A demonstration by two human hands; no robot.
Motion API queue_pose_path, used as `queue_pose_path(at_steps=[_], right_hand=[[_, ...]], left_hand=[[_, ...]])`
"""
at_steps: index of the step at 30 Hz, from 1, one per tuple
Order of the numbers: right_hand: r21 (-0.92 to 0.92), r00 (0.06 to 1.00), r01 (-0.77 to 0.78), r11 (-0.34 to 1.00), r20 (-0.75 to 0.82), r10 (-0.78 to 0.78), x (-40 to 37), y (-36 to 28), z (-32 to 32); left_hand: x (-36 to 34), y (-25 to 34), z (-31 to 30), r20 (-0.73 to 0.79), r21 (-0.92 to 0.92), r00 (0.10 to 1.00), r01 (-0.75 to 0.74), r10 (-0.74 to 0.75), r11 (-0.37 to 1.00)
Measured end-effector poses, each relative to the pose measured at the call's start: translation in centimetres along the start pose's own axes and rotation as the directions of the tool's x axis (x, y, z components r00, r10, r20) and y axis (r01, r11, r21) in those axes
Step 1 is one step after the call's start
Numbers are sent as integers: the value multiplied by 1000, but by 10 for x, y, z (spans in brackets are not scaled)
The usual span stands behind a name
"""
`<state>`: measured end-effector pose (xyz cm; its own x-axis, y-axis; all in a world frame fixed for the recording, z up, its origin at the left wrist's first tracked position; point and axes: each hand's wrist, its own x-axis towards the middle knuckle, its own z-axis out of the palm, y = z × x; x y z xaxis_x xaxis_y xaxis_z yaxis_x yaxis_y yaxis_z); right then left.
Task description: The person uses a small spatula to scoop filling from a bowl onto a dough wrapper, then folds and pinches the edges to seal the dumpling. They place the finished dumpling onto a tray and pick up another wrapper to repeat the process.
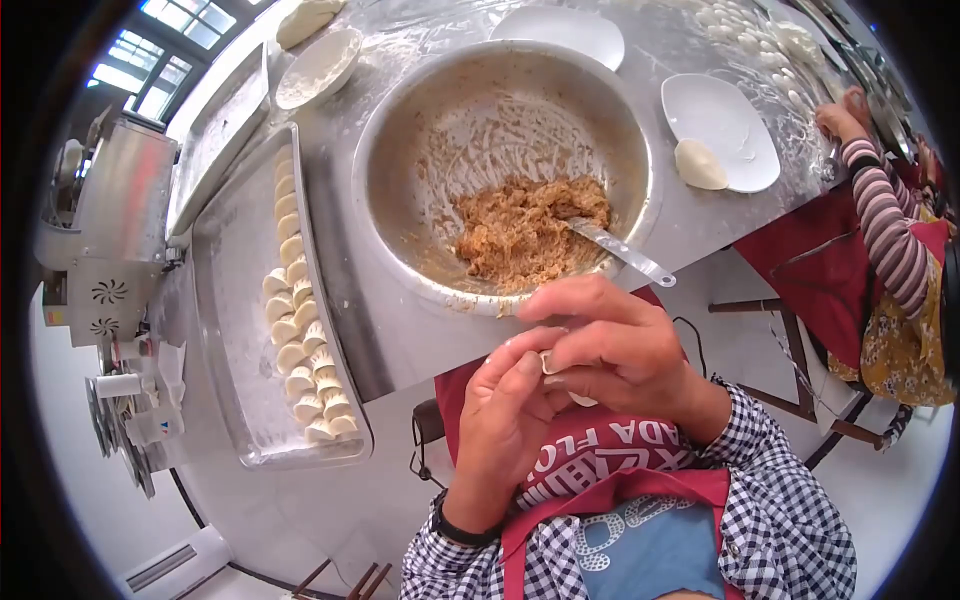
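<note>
Both hands meet in front of my apron, just below the near rim of a large metal bowl [420,110]. Between them is a dumpling [547,362], mostly hidden by my fingers. My left hand [505,400] pinches it from one side, thumb pressed up against it. From the other side my right hand [630,345] closes thumb and fingertips on its edge. Inside the bowl lies brown minced filling [525,230], with a flat metal spatula [622,250] stuck in it, its handle resting over the rim toward me.
On the left, a metal tray [230,350] holds rows of folded dumplings [305,350]. A white plate [720,120] with a dough wrapper [700,165] lies right of the bowl. A flour bowl [320,70] stands behind. At far right, another person's hand [842,118] works over the floured table.
</note>
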<state>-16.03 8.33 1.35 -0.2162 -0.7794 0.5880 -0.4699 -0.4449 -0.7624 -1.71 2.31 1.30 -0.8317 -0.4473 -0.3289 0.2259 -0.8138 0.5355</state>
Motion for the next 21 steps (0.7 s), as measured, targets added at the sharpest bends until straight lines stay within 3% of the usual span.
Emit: queue_pose_path(at_steps=[2, 8, 14, 18, 21], right_hand=[[51, 992, -112, 992, -46, 114, 1, -3, 3], [48, 992, -82, 995, 100, 77, -1, 3, -6], [171, 985, -171, 970, 64, 163, -4, 2, -6], [176, 979, -202, 964, 37, 199, -5, 0, -2], [76, 991, -130, 989, 23, 129, -6, 1, -1]], left_hand=[[0, 2, 4, -27, 8, 1000, 6, -6, 1000], [-1, 5, 4, 1, -13, 999, 45, -45, 999], [-2, 5, 3, 35, -10, 998, 57, -57, 998], [-3, 6, 8, -18, 64, 998, 69, -68, 996], [-4, 4, 6, 5, 89, 999, 40, -41, 995]])
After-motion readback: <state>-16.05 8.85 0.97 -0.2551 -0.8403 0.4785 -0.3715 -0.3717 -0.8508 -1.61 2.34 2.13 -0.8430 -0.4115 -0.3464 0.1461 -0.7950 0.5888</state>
